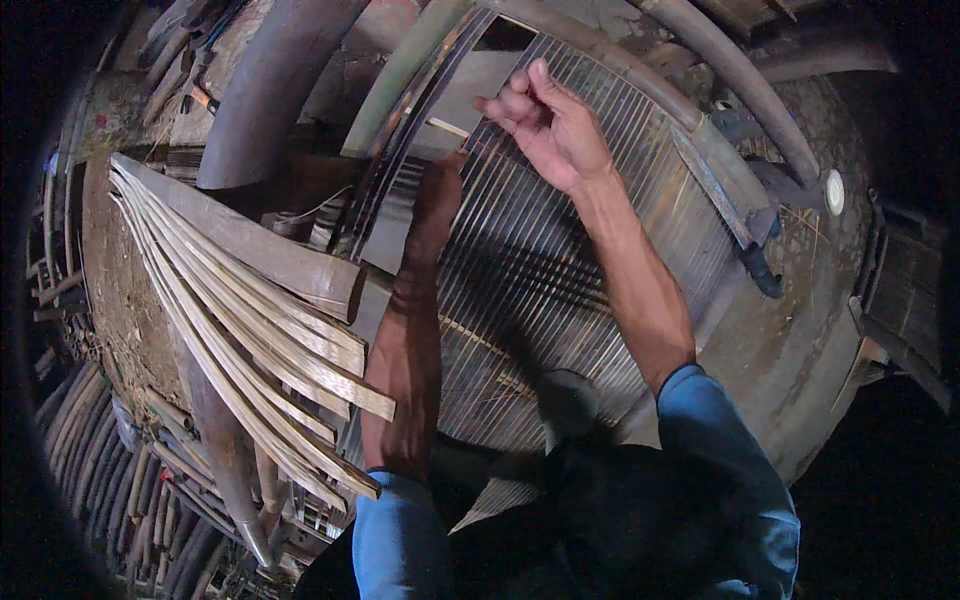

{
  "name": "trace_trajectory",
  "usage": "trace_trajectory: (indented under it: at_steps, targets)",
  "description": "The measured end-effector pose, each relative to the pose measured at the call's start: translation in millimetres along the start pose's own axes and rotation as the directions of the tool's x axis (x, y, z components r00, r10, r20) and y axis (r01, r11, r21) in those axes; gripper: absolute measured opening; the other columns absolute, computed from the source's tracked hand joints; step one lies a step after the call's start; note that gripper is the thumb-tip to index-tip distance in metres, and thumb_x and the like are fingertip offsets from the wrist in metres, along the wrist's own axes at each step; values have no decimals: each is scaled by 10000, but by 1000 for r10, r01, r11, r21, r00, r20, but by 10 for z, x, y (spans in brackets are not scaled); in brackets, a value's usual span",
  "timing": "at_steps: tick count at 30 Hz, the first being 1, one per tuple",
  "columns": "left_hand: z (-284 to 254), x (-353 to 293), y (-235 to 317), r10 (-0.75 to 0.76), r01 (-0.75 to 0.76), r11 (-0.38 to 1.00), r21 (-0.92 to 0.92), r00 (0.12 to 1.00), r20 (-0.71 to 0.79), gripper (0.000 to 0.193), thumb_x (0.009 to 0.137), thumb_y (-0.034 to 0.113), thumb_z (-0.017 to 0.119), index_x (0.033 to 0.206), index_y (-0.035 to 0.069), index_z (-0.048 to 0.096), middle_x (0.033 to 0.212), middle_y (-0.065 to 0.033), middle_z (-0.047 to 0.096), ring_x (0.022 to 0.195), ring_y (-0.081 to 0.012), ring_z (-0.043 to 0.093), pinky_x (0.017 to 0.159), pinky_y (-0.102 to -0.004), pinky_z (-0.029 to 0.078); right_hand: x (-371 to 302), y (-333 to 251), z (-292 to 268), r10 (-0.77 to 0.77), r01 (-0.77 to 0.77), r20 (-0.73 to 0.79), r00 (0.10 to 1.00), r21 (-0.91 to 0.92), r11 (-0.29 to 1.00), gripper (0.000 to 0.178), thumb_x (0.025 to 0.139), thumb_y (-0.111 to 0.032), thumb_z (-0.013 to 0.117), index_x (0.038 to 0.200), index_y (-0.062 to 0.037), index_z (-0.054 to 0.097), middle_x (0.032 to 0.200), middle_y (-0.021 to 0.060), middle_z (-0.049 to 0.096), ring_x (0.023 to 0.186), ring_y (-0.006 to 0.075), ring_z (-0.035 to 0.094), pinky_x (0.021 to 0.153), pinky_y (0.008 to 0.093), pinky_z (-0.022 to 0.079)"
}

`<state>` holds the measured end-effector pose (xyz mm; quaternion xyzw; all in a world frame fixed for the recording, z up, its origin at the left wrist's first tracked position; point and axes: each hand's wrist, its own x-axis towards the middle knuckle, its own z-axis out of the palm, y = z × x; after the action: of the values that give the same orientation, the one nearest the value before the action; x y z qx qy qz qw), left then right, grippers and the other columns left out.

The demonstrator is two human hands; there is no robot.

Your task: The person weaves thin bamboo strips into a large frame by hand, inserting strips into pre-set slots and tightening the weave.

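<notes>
My right hand (pixel 555 130) is raised over a slatted panel (pixel 590 130) of narrow parallel strips. Its palm is turned partly up, the fingers loosely bent and apart, with nothing visible in them. My left hand (pixel 438 190), in shadow, reaches to the panel's left side. The ends of its fingers are hidden, so its grip does not show. Just beyond it lies a short pale strip (pixel 447 127). Left of my left forearm, a fan of long pale split strips (pixel 250 320) extends toward the upper left, beside a wider greyish curved slat (pixel 240 240).
At the panel's right edge lies a long blade (pixel 712 190) with a dark handle (pixel 765 265). Thick curved poles (pixel 275 90) cross the top. Several dark poles (pixel 90 440) are stacked at lower left. A small white round object (pixel 835 192) is at far right.
</notes>
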<state>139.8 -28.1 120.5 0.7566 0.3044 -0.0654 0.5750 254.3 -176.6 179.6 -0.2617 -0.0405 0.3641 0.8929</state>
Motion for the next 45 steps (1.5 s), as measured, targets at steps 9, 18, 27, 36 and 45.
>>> trace_trajectory:
  at_steps: [9, 18, 27, 36, 45]
  targets:
    - [-124, 34, -395, 142, -113, 920, 375, 989, -49, 545, 1017, 464, 396, 1158, 16, 673, 1115, -278, 657, 1117, -437, 600, 938, -492, 458, -846, 272, 431, 67, 130, 178, 982, -884, 450, 363, 1045, -298, 510, 819, -36, 622, 754, 31, 603, 689, 141, 551, 727, 286, 457]
    - [-182, -139, -595, 312, -333, 941, -63, 923, -225, 438, 1003, 415, 523, 1267, 88, 644, 1174, -214, 667, 1148, -351, 613, 965, -434, 476, -1547, -658, 58, -125, -162, -227, 966, -905, 395, 344, 1020, -300, 550, 1045, 13, 692, 1063, 92, 693, 1035, 193, 612, 935, 339, 456]
    - [-1187, -2181, -732, 384, -356, 414, 838, 903, 194, 344, 852, 233, 650, 1166, 96, 625, 1152, -171, 638, 1183, -346, 556, 959, -429, 506, -1939, -396, 357, -116, 66, 98, 988, -966, -250, 235, 851, -62, 736, 1081, -38, 695, 1078, 173, 690, 1006, 333, 657, 901, 420, 510]
    - [-2545, -4666, -140, 95, -86, 375, 923, 994, 55, 119, 709, 131, 667, 804, 63, 644, 860, -127, 641, 928, -317, 640, 791, -422, 540, -1709, 2002, 1094, 378, 629, 554, 742, -771, -105, 366, 796, -414, 777, 910, -71, 725, 912, 146, 701, 906, 305, 677, 795, 423, 539]
    - [-2309, -5037, -600, -201, 373, 756, 537, 914, -352, 245, 789, 118, 665, 1007, 13, 702, 843, -213, 698, 743, -338, 693, 717, -402, 547, -2154, 2895, 1175, 389, 563, 435, 812, -758, -328, 299, 851, -376, 688, 888, -81, 714, 851, 200, 691, 759, 389, 676, 719, 489, 543]
